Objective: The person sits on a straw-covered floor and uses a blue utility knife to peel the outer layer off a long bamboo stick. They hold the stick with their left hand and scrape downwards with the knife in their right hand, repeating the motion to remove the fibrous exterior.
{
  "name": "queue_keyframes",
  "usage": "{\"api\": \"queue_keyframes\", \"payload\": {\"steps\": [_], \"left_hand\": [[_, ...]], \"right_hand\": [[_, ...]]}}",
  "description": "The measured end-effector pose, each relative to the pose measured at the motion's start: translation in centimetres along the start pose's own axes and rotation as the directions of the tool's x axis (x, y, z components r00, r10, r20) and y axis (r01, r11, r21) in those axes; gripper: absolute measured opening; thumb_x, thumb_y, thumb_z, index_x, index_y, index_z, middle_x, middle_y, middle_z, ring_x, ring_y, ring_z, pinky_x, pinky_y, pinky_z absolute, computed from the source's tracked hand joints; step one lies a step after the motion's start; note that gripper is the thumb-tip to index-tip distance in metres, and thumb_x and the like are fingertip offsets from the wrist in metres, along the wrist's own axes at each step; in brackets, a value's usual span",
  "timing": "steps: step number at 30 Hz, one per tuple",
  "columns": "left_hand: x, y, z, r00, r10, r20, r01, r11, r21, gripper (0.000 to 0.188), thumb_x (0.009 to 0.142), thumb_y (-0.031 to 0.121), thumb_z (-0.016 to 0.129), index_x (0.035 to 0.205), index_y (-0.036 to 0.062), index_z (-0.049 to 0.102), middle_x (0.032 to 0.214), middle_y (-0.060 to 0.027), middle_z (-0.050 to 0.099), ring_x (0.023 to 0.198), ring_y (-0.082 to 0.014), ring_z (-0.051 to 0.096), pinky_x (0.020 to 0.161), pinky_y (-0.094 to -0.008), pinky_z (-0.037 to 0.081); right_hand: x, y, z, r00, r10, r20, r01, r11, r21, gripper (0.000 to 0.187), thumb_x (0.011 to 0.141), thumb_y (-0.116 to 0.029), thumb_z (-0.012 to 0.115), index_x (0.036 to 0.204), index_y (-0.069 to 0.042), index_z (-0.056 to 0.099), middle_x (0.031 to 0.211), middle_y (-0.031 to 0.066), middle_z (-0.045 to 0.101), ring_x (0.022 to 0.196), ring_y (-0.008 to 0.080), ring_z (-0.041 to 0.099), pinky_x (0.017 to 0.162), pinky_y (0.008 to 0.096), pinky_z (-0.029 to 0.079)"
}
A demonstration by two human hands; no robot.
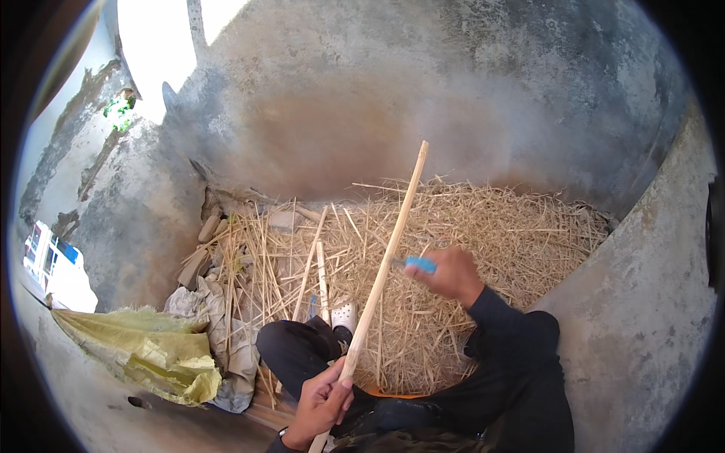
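Observation:
A long, pale wooden pole point(387, 261) slants up and away from my lap, its bark gone along most of its length. Around its lower part, my left hand point(325, 402) is closed in a firm grip. My right hand point(451, 273) is wrapped about the blue handle of a knife point(420, 264), whose short grey blade points left at the pole's middle. Whether the blade touches the wood, I cannot tell. My bent legs in dark trousers lie under the pole, and a white clog point(344, 315) shows on one foot.
Straw-like shavings point(513, 241) heap over the floor against the concrete wall point(362, 98). Loose sticks point(311, 253) lie left of the pole. Torn yellow sacking point(143, 351) and grey cloth point(240, 370) sit at the left. A rounded concrete side point(642, 325) rises close on my right.

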State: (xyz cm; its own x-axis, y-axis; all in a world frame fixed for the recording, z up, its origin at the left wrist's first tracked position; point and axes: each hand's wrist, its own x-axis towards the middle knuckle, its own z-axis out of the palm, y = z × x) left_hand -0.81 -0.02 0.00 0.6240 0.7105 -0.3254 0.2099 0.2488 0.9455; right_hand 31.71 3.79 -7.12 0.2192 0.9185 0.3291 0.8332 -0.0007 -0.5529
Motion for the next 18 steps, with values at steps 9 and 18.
{"api": "queue_keyframes", "payload": {"steps": [9, 18], "left_hand": [[1.1, -0.2, 1.1, 0.998, 0.048, 0.038, -0.05, 0.997, 0.052, 0.045, 0.1, 0.013, 0.048, 0.142, -0.0007, 0.039, 0.059, 0.0028, 0.046, 0.046, -0.0023, 0.038, 0.04, -0.0185, 0.029], [0.9, -0.4, 1.1, 0.993, 0.007, 0.117, 0.01, 0.99, -0.139, 0.048, 0.101, 0.012, 0.047, 0.144, -0.0016, 0.034, 0.058, 0.004, 0.039, 0.043, -0.0031, 0.033, 0.04, -0.0186, 0.028]], "right_hand": [[-1.2, 0.5, 0.0, 0.994, 0.097, -0.054, -0.098, 0.995, -0.028, 0.071, 0.08, -0.075, 0.05, 0.055, -0.01, 0.058, 0.045, 0.0106, 0.051, 0.043, 0.0296, 0.057, 0.043, 0.0406, 0.044], [-1.3, 0.6, -0.3, 0.988, 0.054, -0.146, -0.062, 0.997, -0.05, 0.073, 0.081, -0.076, 0.046, 0.054, -0.01, 0.059, 0.043, 0.0096, 0.049, 0.04, 0.0259, 0.055, 0.041, 0.0396, 0.043]]}}
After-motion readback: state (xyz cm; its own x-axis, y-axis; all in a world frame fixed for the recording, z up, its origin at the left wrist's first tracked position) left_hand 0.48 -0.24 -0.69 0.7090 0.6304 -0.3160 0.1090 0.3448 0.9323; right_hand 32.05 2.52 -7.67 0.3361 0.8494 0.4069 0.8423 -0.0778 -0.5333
